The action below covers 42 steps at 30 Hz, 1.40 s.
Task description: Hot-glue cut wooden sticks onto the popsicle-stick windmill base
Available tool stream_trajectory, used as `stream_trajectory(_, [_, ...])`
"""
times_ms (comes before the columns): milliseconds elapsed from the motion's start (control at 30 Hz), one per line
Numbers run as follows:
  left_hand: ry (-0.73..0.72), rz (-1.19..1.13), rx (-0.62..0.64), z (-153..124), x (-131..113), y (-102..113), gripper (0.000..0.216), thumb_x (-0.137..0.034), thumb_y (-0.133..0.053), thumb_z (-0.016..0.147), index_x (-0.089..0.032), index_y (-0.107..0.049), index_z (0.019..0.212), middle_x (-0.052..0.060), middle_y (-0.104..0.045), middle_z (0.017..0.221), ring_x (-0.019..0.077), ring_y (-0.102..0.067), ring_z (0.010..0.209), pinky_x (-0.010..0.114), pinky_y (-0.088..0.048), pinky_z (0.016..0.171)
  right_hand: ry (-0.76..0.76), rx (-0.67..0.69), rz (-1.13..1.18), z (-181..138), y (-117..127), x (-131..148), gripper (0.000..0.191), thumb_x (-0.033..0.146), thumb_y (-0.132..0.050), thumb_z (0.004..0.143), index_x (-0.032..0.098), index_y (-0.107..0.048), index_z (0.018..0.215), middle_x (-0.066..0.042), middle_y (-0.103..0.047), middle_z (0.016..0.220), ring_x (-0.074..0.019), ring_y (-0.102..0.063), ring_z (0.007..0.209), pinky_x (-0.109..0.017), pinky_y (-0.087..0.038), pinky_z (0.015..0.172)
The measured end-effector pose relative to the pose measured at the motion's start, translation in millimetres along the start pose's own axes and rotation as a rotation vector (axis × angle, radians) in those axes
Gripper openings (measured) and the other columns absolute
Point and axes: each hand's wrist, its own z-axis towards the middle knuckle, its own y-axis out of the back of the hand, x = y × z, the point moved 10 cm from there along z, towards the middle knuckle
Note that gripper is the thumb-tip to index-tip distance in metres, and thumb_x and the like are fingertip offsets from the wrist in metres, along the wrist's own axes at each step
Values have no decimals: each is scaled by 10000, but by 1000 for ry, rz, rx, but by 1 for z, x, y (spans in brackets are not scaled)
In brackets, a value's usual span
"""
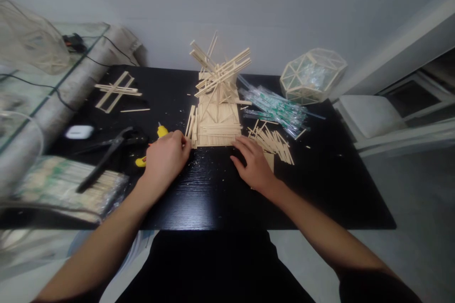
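A stick model [218,104] with a flat slatted base and a crossed-blade top stands mid-table on the black table [213,194]. My left hand [166,158] rests at the base's front left corner, fingers curled against the upright sticks there. At the front right corner my right hand [253,163] lies on the table, fingers stretched toward the base edge and holding nothing. A pile of loose cut sticks [274,143] lies just right of that hand.
Black pliers [110,147] and a yellow-handled tool [156,142] lie left of my left hand. A stick frame [116,90] sits far left, bagged sticks [67,184] near left, plastic-wrapped packets [279,106] and a geodesic stick dome [313,75] far right. A white case [78,131] lies left.
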Motion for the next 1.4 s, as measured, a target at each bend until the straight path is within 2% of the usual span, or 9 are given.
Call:
stream_trajectory(200, [-235,6,18,-4,-16,-10,268,-340,-506,1025,-196,-642,843,97,-732,874,266,-696,839,339,-452,695,14,25,-18,4,0,-1,424,260,-626,1038,181,-610,1454,-185,-624,1494,-338,-541,1456,-612,-464,1205])
stream_trajectory(333, [-222,-122,-3,-13,-5,1,287,-384,-512,1021,-212,-634,827,75,-720,845,248,-677,811,334,-441,692,27,94,-44,15,2,-3,433,263,-649,1025,192,-619,1451,-183,-627,1496,-337,-574,1427,-607,-483,1187])
stream_trajectory(433, [-161,-191,-60,-22,16,15,304,-433,-508,1014,-218,-651,853,60,-717,830,240,-664,792,336,-448,716,66,155,-83,30,0,0,383,235,-648,1019,162,-661,1394,-185,-651,1466,-332,-618,1374,-576,-513,1161])
stream_trajectory(567, [-8,-209,-136,-34,61,29,352,-496,-491,1006,-222,-680,892,59,-741,887,238,-667,814,332,-456,751,107,219,-109,49,-12,8,328,175,-589,1032,147,-696,1340,-179,-687,1416,-316,-655,1312,-546,-531,1130])
stream_trajectory(633, [64,-187,-161,-40,84,33,364,-504,-482,990,-219,-701,930,68,-752,935,257,-676,866,340,-455,765,110,263,-135,55,-21,15,314,140,-549,1036,114,-705,1307,-189,-714,1356,-313,-676,1254,-520,-542,1094])
stream_trajectory(700, [136,-144,-184,-45,105,36,380,-524,-492,943,-215,-708,896,82,-743,895,280,-672,860,352,-442,739,109,306,-180,58,-29,20,286,105,-528,1030,91,-715,1246,-190,-736,1274,-313,-687,1183,-488,-547,1045])
stream_trajectory(800, [198,-102,-184,-49,124,34,415,-546,-472,922,-209,-712,884,99,-729,859,291,-661,833,362,-434,727,110,336,-256,61,-36,22,266,61,-505,1015,115,-720,1162,-160,-738,1162,-299,-669,1100,-438,-529,982])
stream_trajectory(1067, [172,-135,-201,-52,127,23,377,-507,-499,946,-200,-715,919,94,-715,856,279,-647,845,349,-439,755,75,333,-280,67,-38,8,162,131,-550,1031,170,-694,968,-107,-690,958,-255,-608,927,-362,-434,822])
stream_trajectory(1400, [136,-227,-281,-59,125,24,290,-455,-546,965,-213,-684,882,64,-751,889,244,-649,850,324,-444,770,-29,426,-226,66,-35,-2,105,115,-682,979,181,-658,901,-91,-697,940,-237,-640,907,-348,-458,824])
